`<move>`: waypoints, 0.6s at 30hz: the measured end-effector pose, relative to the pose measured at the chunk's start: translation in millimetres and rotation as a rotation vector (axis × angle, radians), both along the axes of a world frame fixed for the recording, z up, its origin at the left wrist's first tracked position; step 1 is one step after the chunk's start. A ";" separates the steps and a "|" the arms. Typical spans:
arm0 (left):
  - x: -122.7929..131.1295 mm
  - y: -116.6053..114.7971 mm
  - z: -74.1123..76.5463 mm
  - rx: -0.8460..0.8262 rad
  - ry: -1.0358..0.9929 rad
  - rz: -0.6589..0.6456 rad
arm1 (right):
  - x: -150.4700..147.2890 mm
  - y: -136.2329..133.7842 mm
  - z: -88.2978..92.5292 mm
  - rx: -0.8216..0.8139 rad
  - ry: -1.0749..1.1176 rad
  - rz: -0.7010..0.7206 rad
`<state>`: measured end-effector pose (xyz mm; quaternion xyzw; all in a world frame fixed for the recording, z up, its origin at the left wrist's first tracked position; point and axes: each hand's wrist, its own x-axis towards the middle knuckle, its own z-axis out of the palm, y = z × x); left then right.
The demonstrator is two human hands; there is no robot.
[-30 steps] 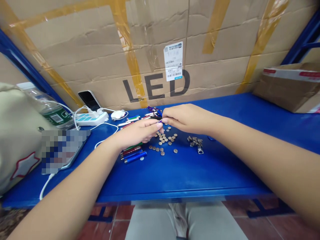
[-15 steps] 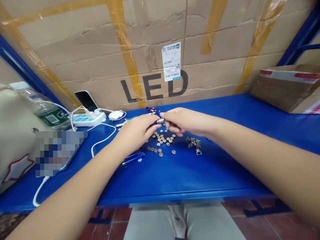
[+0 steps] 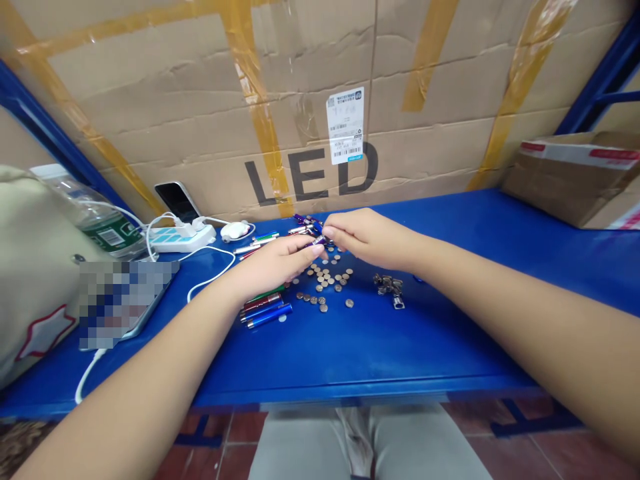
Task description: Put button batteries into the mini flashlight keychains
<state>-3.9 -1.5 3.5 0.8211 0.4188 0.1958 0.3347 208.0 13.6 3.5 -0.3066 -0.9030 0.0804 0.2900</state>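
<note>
My left hand (image 3: 274,263) is closed, its thumb and fingers round a small purple metal tube (image 3: 318,241) like a penlight body. My right hand (image 3: 367,235) is closed too, fingertips pinched at the tube's far end; what they hold is hidden. A blue piece (image 3: 317,227) shows beside the right fingertips. Under the hands lie several button cells (image 3: 324,277), some silver-faced, some goldish. Blue, red and green metal tubes (image 3: 270,316) lie side by side below my left wrist. Right of the cells is a small heap of silver metal end parts (image 3: 389,288).
More coloured tubes (image 3: 265,236) and a purple pile (image 3: 302,220) lie behind my hands. At left are a power strip (image 3: 187,237), a white cable (image 3: 213,280), a bottle (image 3: 113,230), a phone (image 3: 177,201) and a bag (image 3: 35,267). A carton (image 3: 565,180) stands right.
The left hand has turned and flattened over the tube, hiding more of it. My right hand's fingers have curled in tighter at the tube's end. The view has shifted slightly.
</note>
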 end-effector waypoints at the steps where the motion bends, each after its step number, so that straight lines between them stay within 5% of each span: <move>1: 0.3 -0.2 -0.3 0.006 0.003 -0.006 | 0.2 0.5 0.6 0.011 -0.024 0.003; 7: 5.3 -2.5 -0.5 0.171 0.103 -0.022 | -3.1 -3.6 3.6 -0.082 -0.042 -0.028; 15: 7.8 -6.8 0.6 0.555 0.361 -0.019 | -5.0 -8.2 6.3 -0.582 0.009 -0.116; 18: 8.5 -9.3 2.6 0.568 0.379 -0.012 | -4.7 -5.3 3.2 -0.612 0.043 -0.089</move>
